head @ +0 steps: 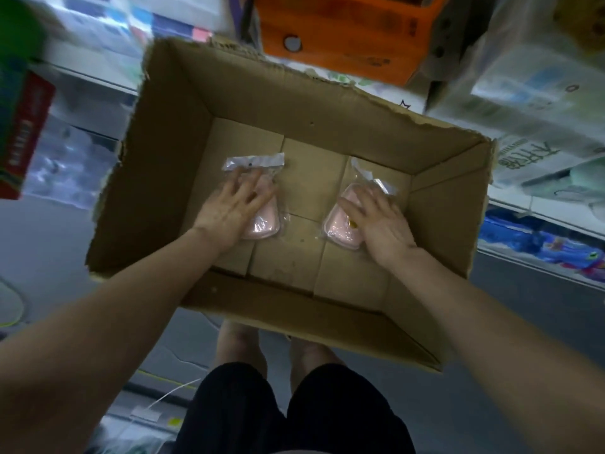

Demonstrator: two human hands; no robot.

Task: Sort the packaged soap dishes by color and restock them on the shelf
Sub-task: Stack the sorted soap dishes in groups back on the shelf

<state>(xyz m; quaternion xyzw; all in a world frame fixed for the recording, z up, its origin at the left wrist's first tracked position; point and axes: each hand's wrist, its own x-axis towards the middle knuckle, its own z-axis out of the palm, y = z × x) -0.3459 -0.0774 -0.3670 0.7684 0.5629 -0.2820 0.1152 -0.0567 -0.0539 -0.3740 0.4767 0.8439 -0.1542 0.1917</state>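
— That box [330, 119]?
— Matt brown corrugated cardboard, rims torn ragged.
— The two pink soap dishes [265, 221] [340, 229]?
— Smooth plastic, each sealed in a glossy, crinkled clear bag.

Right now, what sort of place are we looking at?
Probably a shop aisle or stockroom: shelves packed with wrapped goods, an orange carton, and a cardboard box holding two bagged pink soap dishes.

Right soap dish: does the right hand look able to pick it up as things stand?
Probably yes. The right hand already lies flat on the right soap dish on the box floor, nothing between them. The left hand is on the other dish, well apart.
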